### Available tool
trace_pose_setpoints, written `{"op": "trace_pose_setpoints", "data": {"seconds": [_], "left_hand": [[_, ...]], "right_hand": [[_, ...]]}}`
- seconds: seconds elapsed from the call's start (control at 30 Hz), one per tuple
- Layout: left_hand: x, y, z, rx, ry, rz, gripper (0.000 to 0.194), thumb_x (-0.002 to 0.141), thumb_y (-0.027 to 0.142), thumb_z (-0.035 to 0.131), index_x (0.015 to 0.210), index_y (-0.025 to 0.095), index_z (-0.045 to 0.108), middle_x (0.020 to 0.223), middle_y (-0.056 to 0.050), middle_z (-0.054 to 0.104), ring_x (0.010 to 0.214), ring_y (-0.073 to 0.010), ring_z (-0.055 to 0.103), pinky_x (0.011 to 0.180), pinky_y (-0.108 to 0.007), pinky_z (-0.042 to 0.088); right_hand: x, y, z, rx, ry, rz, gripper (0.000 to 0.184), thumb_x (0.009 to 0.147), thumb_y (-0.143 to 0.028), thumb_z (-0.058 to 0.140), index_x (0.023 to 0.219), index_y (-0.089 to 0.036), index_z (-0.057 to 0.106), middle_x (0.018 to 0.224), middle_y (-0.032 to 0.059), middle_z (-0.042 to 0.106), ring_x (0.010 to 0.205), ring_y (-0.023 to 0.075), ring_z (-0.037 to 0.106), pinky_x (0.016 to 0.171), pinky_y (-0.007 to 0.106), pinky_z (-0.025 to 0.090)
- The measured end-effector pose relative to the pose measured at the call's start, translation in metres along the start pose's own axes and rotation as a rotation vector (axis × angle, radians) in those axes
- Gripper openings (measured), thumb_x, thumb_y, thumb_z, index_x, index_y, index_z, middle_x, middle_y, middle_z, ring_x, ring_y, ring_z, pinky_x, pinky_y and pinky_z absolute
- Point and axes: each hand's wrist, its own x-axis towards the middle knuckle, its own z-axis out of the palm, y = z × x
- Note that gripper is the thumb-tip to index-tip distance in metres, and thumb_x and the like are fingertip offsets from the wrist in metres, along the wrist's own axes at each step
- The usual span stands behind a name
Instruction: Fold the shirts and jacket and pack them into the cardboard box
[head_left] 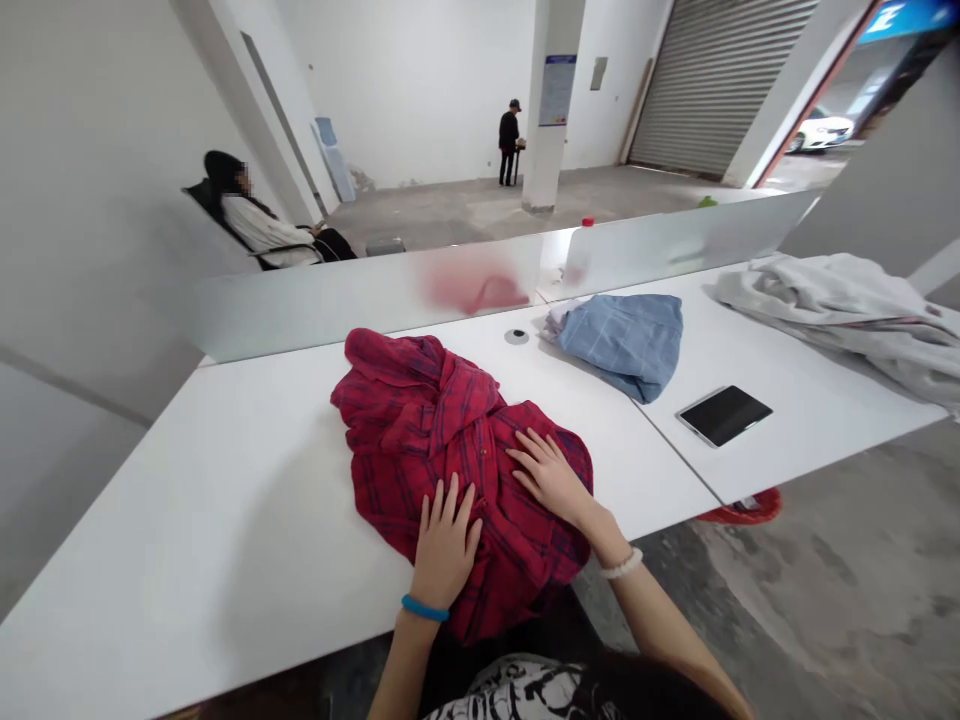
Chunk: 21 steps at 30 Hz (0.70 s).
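Note:
A red plaid shirt [420, 420] lies crumpled on the white table [195, 500], its lower end hanging over the front edge. My left hand [445, 540] rests flat on the lower middle of the shirt, fingers stretched out. To its right, my right hand [551, 478] lies on the shirt's right side, palm down with the fingers spread. Neither hand grips the cloth. A blue band circles my left wrist and a white one my right. Small buttons show on the shirt between the hands.
A folded blue checked cloth [626, 340] sits at the back right, near a dark-screened tablet [724, 415]. Farther right is a pale grey garment [862, 310]. A frosted divider [337, 305] runs along the back. Below the table stands a red basket [750, 508]. Two people are beyond the divider.

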Motion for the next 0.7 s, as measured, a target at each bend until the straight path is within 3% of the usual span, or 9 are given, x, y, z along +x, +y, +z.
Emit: {"op": "trace_pose_setpoints", "data": {"seconds": [0.1,0.23,0.37,0.47,0.57,0.63,0.7], "left_hand": [[-0.002,-0.007,0.0,-0.044,-0.005,0.039,0.047,0.094,0.032,0.035,0.14,0.024,0.041,0.149,-0.008,0.035,0.138,-0.0304,0.029,0.109,-0.053,0.031],[0.012,-0.009,-0.004,-0.113,-0.05,0.1,0.045,0.094,0.027,0.035,0.137,0.025,0.045,0.149,-0.005,0.036,0.139,-0.0317,0.025,0.109,-0.056,0.028],[0.038,-0.002,-0.006,-0.207,-0.145,0.216,0.043,0.092,0.023,0.038,0.134,0.023,0.049,0.147,-0.004,0.039,0.141,-0.0323,0.018,0.112,-0.057,0.022],[0.058,0.004,-0.006,-0.278,-0.238,0.325,0.044,0.088,0.016,0.041,0.129,0.023,0.054,0.145,-0.004,0.043,0.142,-0.0288,0.016,0.114,-0.054,0.02],[0.066,0.005,-0.007,-0.346,-0.282,0.394,0.043,0.086,0.013,0.042,0.126,0.024,0.056,0.143,-0.002,0.045,0.141,-0.0237,0.02,0.115,-0.05,0.022],[0.061,0.0,-0.007,-0.379,-0.278,0.387,0.041,0.088,0.016,0.042,0.125,0.024,0.057,0.142,-0.002,0.046,0.14,-0.0214,0.024,0.115,-0.048,0.022],[0.05,-0.01,-0.009,-0.395,-0.254,0.344,0.039,0.091,0.019,0.039,0.125,0.024,0.056,0.143,-0.002,0.045,0.139,-0.0196,0.027,0.115,-0.047,0.023]], "right_hand": [[-0.001,0.012,0.017,-0.102,-0.029,0.018,0.042,0.095,-0.032,0.044,0.135,-0.022,0.05,0.148,0.0119,0.035,0.138,0.0293,0.027,0.11,0.052,0.027],[-0.031,0.009,0.028,-0.175,0.045,0.175,0.044,0.094,-0.033,0.044,0.136,-0.021,0.049,0.146,0.0153,0.036,0.137,0.0314,0.029,0.108,0.049,0.031],[-0.068,-0.003,0.022,-0.176,0.067,0.317,0.045,0.092,-0.032,0.048,0.136,-0.02,0.05,0.145,0.0175,0.038,0.134,0.0348,0.034,0.103,0.052,0.035],[-0.083,-0.002,0.007,-0.005,0.022,0.307,0.037,0.093,-0.032,0.043,0.123,-0.021,0.061,0.134,0.0136,0.053,0.125,0.0311,0.047,0.096,0.048,0.043],[-0.083,0.026,-0.012,0.22,0.087,0.355,0.038,0.094,-0.037,0.037,0.109,-0.019,0.067,0.111,0.0115,0.067,0.103,0.0244,0.061,0.091,0.039,0.047],[-0.078,0.062,-0.023,0.19,0.276,0.556,0.042,0.093,-0.037,0.035,0.11,-0.013,0.065,0.108,0.0158,0.067,0.1,0.0263,0.061,0.092,0.042,0.046],[-0.073,0.105,-0.032,0.03,0.505,0.805,0.047,0.091,-0.034,0.035,0.12,-0.005,0.057,0.119,0.023,0.059,0.114,0.0318,0.053,0.097,0.05,0.039]]}}
